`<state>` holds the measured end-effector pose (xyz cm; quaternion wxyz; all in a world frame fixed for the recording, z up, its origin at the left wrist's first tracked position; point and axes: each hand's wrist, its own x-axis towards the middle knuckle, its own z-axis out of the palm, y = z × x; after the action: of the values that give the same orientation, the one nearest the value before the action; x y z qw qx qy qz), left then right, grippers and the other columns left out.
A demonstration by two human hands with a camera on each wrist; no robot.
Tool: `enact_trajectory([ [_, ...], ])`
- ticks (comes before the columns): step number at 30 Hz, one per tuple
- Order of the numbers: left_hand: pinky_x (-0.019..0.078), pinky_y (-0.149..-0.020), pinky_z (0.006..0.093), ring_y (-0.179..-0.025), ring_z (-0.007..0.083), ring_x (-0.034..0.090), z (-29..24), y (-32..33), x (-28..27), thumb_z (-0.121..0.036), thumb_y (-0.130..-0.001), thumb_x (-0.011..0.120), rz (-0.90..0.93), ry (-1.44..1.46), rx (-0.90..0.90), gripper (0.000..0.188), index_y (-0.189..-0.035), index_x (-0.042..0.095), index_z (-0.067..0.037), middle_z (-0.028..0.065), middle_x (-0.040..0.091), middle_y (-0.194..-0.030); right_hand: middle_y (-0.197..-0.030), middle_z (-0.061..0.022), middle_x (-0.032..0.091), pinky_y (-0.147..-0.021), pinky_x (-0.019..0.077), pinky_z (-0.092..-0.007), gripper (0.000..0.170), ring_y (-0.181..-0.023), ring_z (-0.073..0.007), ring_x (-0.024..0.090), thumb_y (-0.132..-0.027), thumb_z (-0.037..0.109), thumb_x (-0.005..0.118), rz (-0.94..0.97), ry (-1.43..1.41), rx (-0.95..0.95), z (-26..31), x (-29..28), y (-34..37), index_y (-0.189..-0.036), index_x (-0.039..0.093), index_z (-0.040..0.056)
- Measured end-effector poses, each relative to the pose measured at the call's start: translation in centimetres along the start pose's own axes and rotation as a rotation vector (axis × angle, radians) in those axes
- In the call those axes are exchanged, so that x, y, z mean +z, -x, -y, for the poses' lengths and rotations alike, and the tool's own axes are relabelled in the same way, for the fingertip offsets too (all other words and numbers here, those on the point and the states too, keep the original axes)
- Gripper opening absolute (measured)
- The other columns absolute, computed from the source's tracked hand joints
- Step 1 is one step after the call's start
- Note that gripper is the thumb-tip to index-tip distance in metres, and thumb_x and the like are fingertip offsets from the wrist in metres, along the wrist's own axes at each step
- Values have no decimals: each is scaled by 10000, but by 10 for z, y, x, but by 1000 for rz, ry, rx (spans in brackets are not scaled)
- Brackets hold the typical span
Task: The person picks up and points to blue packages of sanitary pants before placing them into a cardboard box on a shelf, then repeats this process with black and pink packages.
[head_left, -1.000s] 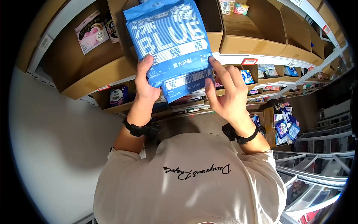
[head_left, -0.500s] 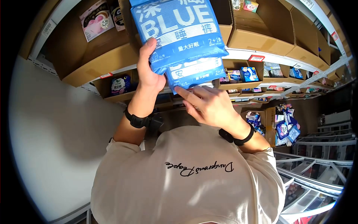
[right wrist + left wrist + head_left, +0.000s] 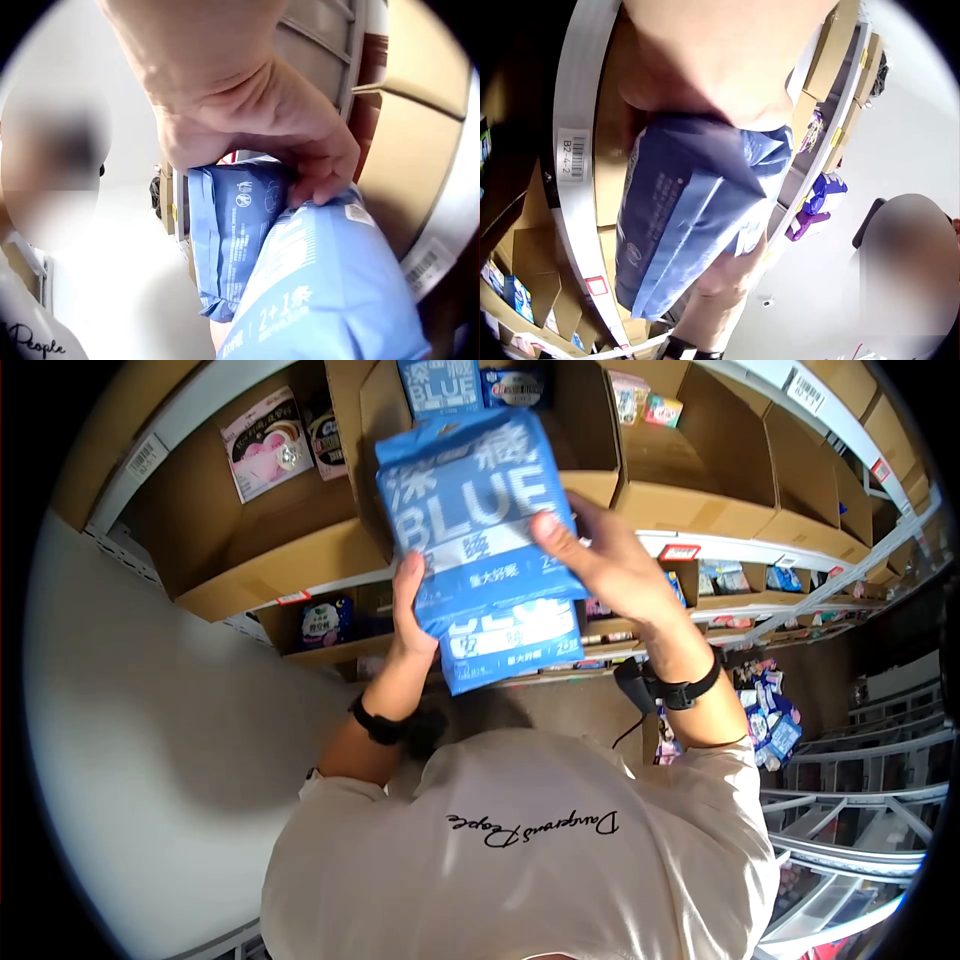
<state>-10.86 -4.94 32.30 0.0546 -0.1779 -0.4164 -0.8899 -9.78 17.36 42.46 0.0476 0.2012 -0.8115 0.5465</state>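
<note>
Two blue packs of sleep pants are held up in front of the shelf. The upper pack (image 3: 475, 520) overlaps the lower pack (image 3: 512, 648), which sticks out beneath it. My left hand (image 3: 408, 605) grips them at the lower left, thumb on the front of the upper pack. At the right edge my right hand (image 3: 610, 560) grips the upper pack, thumb across its front and fingers behind. In the right wrist view, that hand's fingers (image 3: 322, 184) press the top of the nearer pack (image 3: 330, 277), beside the other pack (image 3: 236, 225).
Behind the packs a cardboard bin holds another blue pack (image 3: 440, 385) and a dark pack (image 3: 513, 388). A pink package (image 3: 265, 445) stands in the bin (image 3: 270, 565) at left. Lower shelves carry more packs, and a heap of packs (image 3: 775, 720) lies at right.
My right hand moved from the right side to the lower pack's bottom edge, then up to the upper pack's right edge. The packs now sit lower in view, uncovering the bin behind.
</note>
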Motion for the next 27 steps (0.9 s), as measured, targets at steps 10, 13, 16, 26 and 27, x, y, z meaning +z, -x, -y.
enact_trajectory([
  [10,493,-819,290,-938,153,601,-32,17,-51,-204,-917,666,-247,-226,89,404,-1203,446,-21,94,591,-1052,-1036,-142,673,-820,538,-297,554,-909,-184,661,-821,277,733,115,-455,78,24,-3,-93,-1215,547,-65],
  [13,511,-795,295,-908,158,617,-48,26,-72,-116,-887,665,-371,-192,84,392,-1202,452,-19,110,602,-1040,-1118,-128,651,-818,543,-324,615,-969,-194,652,-826,305,729,110,-191,128,19,-21,-153,-1292,491,-17],
  [16,552,-775,321,-899,205,658,-63,35,-86,-90,-880,644,-403,-117,117,405,-1232,463,-4,137,622,-1054,-1278,-147,552,-919,489,-402,775,-1166,-257,540,-788,347,782,211,-48,231,-3,-26,-220,-1372,396,14],
  [26,534,-822,325,-921,185,647,-92,70,-134,-69,-873,673,-513,-166,140,395,-1219,500,7,121,636,-1077,-1261,-177,560,-960,471,-450,767,-1158,-271,539,-814,428,762,324,322,343,-85,-5,-360,-1345,437,-20],
  [27,534,-822,325,-921,185,647,-96,72,-137,-69,-873,673,-515,-167,148,395,-1219,500,7,121,636,-1077,-1192,-167,597,-847,558,-406,744,-1044,-237,615,-826,463,742,241,531,290,-79,6,-353,-1311,465,-29],
])
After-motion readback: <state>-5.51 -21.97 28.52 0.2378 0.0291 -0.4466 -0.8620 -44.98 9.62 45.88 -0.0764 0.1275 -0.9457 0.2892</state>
